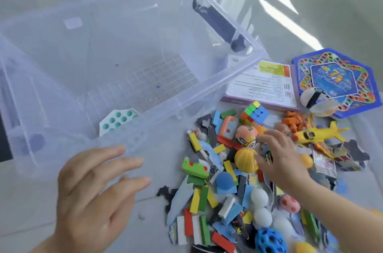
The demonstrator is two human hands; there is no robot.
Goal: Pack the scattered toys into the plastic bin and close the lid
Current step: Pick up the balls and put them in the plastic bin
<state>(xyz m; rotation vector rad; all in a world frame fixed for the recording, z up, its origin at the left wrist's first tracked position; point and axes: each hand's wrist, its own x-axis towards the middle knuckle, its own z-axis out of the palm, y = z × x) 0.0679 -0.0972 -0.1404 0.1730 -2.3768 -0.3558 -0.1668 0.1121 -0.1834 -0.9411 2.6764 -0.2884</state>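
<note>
Head: R hand [284,162] over toy pile [207,201].

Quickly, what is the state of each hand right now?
Left hand: open, fingers straight at the plastic bin corner, holding nothing.
Right hand: open, fingers spread over the toy pile, holding nothing.

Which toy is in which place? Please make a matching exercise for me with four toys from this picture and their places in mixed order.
Toys:
1. yellow plane
2. puzzle cube
3. teal-dotted white board
4. black-banded white ball

Places:
A. inside the clear bin
B. on the blue hexagonal game board
C. just right of the right hand
D. beside the purple box

Pairs: 1-C, 2-D, 3-A, 4-B
</note>
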